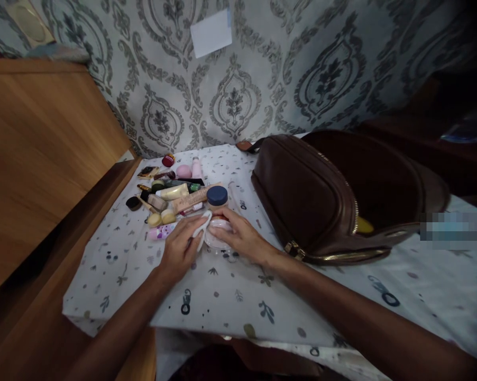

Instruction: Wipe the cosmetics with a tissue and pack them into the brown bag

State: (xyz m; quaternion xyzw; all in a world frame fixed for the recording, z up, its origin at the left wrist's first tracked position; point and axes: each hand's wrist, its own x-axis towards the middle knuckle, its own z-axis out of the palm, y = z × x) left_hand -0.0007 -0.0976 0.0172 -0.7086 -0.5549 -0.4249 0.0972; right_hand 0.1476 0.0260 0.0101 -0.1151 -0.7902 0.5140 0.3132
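Observation:
My left hand (183,239) pinches a white cloth or wipe (203,233) and presses it against the side of a clear, pinkish round container (219,241). From the right, my right hand (238,231) grips that container, with its fingers over the top. Just behind them stands a jar with a dark blue lid (217,195). Close to my left hand lie a purple-and-white tube (162,232) and small cream-coloured round pieces (167,216). A beige tube (191,200) and a pale yellow tube (172,191) lie farther back. The container's underside is hidden.
A large brown bag (302,196) with its zip undone stands on the right of the patterned tablecloth (222,296). Several more cosmetics, among them a pink sponge (183,171) and a pink bottle (196,168), lie at the back left. A wooden cabinet (44,159) borders the left.

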